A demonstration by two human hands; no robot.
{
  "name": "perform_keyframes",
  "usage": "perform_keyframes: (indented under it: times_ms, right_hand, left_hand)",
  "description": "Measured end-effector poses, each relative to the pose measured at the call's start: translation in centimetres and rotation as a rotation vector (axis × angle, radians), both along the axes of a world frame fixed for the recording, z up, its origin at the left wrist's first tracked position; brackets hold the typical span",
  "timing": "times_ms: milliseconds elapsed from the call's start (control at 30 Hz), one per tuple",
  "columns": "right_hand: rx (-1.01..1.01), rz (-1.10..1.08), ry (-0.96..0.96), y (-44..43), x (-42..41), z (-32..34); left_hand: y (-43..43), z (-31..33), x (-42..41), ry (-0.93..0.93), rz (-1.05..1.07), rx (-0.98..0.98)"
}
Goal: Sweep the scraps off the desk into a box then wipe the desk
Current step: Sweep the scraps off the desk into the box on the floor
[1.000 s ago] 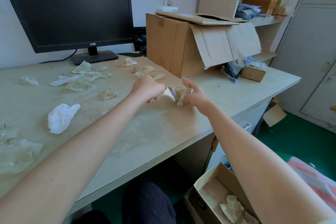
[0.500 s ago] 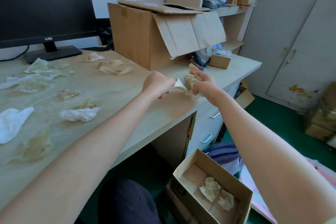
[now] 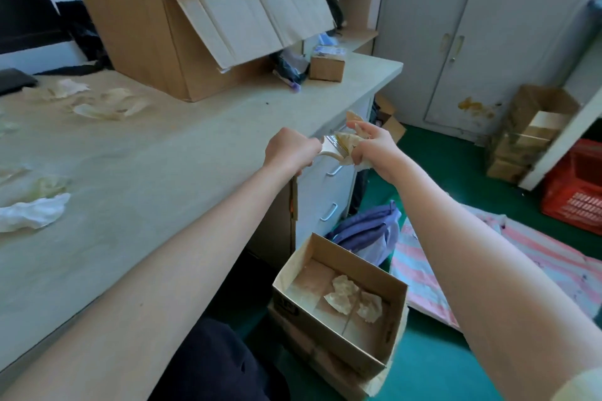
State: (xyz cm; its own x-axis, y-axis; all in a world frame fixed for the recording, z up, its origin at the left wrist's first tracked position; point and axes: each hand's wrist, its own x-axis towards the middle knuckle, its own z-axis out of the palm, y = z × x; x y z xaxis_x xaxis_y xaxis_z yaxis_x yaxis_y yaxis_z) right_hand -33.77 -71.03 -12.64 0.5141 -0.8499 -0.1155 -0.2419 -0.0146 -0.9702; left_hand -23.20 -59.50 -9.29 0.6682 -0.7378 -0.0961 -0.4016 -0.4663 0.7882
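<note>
My left hand [image 3: 291, 151] grips a small brush [image 3: 330, 147] at the desk's front edge. My right hand [image 3: 374, 148] holds crumpled tan scraps [image 3: 348, 142] against the brush's bristles, just past the edge. An open cardboard box [image 3: 338, 299] sits on the floor below, with a few scraps [image 3: 353, 298] inside. More scraps [image 3: 104, 104] lie on the desk [image 3: 156, 172] at the back left, and a white crumpled cloth [image 3: 31, 212] lies at the left.
A large cardboard box [image 3: 182, 26] lies on its side at the back of the desk, with a small carton [image 3: 326, 65] beside it. Desk drawers [image 3: 329, 192] are under the edge. Purple cloth [image 3: 368, 231], striped fabric [image 3: 508, 257] and a red crate [image 3: 576, 192] occupy the green floor.
Both hands have moved together with the brush and scraps from over the desk to its front edge. The view has turned right and down toward the floor box.
</note>
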Motion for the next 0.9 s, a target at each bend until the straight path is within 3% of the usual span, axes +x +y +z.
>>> perform_keyframes:
  times_ms: [333,600,767,900]
  right_hand:
    - [0.128,-0.017,0.139,-0.1,-1.7,-9.2]
    - [0.366,0.058,0.333,3.4,-1.7,-16.9]
    - [0.507,0.105,0.468,4.2,-1.6,-19.8]
    - [0.552,0.069,0.469,4.1,-1.7,-20.8]
  left_hand:
    - [-1.0,-8.3,-1.4,0.085,-0.022,0.173]
    - [1.4,-15.9,-1.9,0.214,0.027,0.402]
    - [2.1,-17.9,-1.8,0.21,0.036,0.484]
    - [2.2,-18.7,-1.7,0.164,-0.005,0.53]
